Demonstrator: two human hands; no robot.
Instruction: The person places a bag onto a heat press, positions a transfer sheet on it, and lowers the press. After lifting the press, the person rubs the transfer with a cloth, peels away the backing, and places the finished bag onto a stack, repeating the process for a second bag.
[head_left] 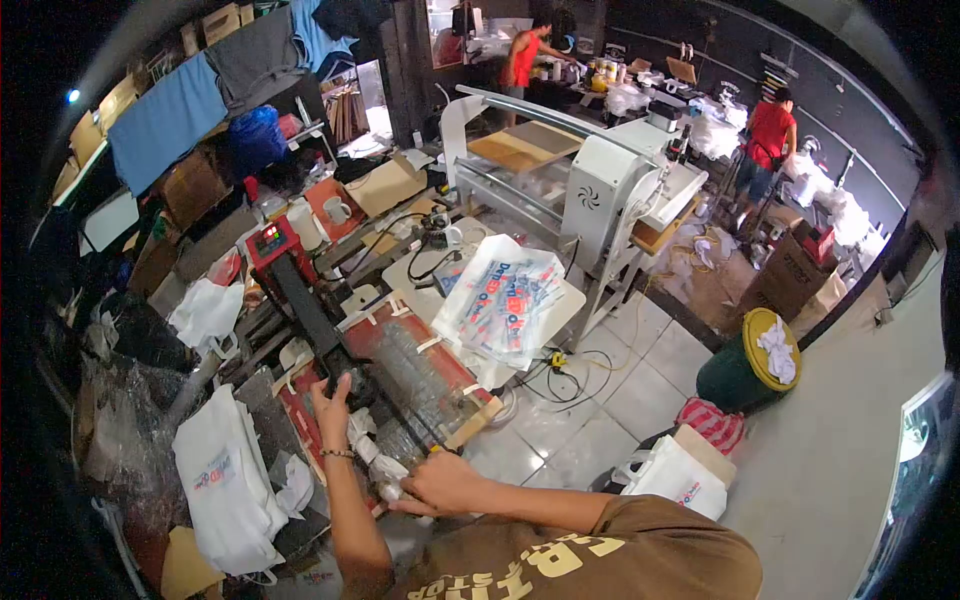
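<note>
My left hand (331,408) is raised at the near end of a long black bar (305,310), its thumb and fingers apart. My right hand (437,484) is lower and to the right, over the near edge of a framed screen (405,365) with red borders. Its fingers are bent beside a crumpled whitish cloth (380,465); what they hold, if anything, is hidden. Printed white bags (500,305) lie on a white board past the screen. More white bags (228,480) are stacked at my left.
A red control box (270,243) stands at the bar's far end. Beyond is a large white machine (600,195). Black cables (565,385) lie on the tiled floor near a green bin (735,375). Two people in red tops (522,60) (768,135) are at the back.
</note>
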